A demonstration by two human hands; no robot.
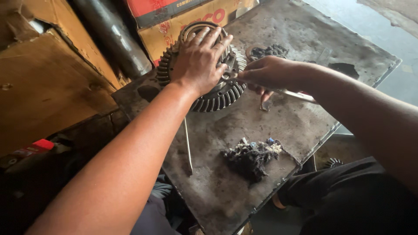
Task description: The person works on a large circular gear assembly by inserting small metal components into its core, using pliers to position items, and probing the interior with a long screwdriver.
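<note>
A grimy metal plate (300,35) serves as bench. On it sits a ring gear (217,98). Just below the gear lies a thin rod (187,146); below-right of it, a dirty rag (251,156); right of it, dark debris (270,51).

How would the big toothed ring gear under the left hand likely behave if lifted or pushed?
The ring gear looks like thick solid metal, so probably heavy and rigid. It lies flat on the greasy metal table, so it would likely slide rather than roll. Its grimy surface may feel slippery under the left hand.
</note>
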